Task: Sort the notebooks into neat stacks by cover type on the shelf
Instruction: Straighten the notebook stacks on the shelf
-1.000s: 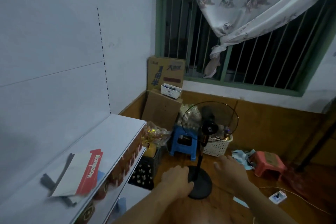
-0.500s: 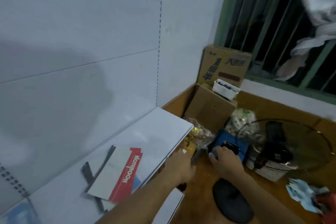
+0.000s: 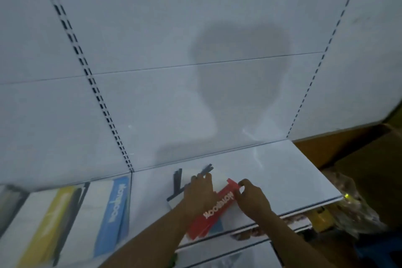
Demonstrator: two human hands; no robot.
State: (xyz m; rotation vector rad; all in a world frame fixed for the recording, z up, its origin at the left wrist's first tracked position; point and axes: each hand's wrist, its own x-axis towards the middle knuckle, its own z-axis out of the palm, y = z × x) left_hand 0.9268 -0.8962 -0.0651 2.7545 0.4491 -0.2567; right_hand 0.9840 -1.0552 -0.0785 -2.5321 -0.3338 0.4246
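White shelving fills the view, with a shelf (image 3: 282, 172) running across the lower half beneath a pale back panel (image 3: 152, 50).

Nearest, at about six o'clock, two bare forearms reach up onto the shelf. The left hand (image 3: 199, 191) lies flat on a red-banded notebook (image 3: 217, 209), its fingers straight and spread over the white part of the cover, pressing on it. The right hand (image 3: 250, 197), just beside it at about five o'clock, has curled fingers that pinch the far end of the notebook's red band. Dark-edged notebooks (image 3: 177, 180) stick out askew from under the red one, toward twelve o'clock of the left hand.

At about eight o'clock, on the neighbouring shelf section, lie a blue-banded notebook (image 3: 115, 209) and a yellow-banded notebook (image 3: 50, 220) side by side.

Farther off, at three o'clock past the shelf's end, sits a cardboard box (image 3: 359, 159). Across the panel falls the person's shadow (image 3: 239, 67).
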